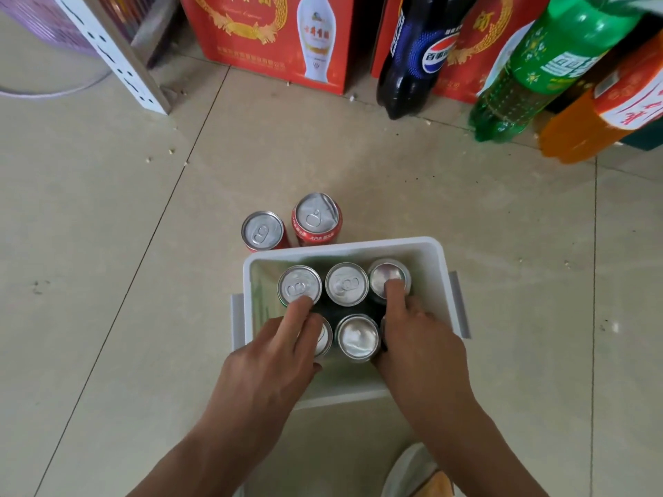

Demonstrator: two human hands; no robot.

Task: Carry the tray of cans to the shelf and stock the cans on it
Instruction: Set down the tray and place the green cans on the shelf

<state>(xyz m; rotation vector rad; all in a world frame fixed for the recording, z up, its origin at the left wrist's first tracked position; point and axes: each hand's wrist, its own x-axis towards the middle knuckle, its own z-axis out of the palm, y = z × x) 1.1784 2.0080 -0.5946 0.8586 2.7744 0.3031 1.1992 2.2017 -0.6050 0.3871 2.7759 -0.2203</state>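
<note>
So the white tray (427, 252) is sitting on the tiled floor (143, 281), with six cans standing in it as far as the view shows. Two red cans (315, 220) are already out, standing on the floor right at the tray's far edge. No shelf board is really visible here, just a white slotted upright (118, 59) at top left, plus red boxes (272, 34) and big soda bottles (419, 55) along the back.

Both hands are down in the tray. The left hand (272, 349) has its fingers curled around the back-left can (299, 285), fingertips resting on the lid's near edge, and it covers most of the front-left can. The right hand (419, 338) has one finger lying on top of the back-right can (390, 278), the rest wrapped down its near side. Whether either grip is actually tight yet can't be told from this angle.

Looks like the person is pulling cans out two at a time. To do that cleanly, it's probably best to get thumb and fingers well down the sides rather than just hooking the rim, then lift straight up so the neighbours don't tip. The middle cans are packed close, so dragging sideways could knock them over.
</note>
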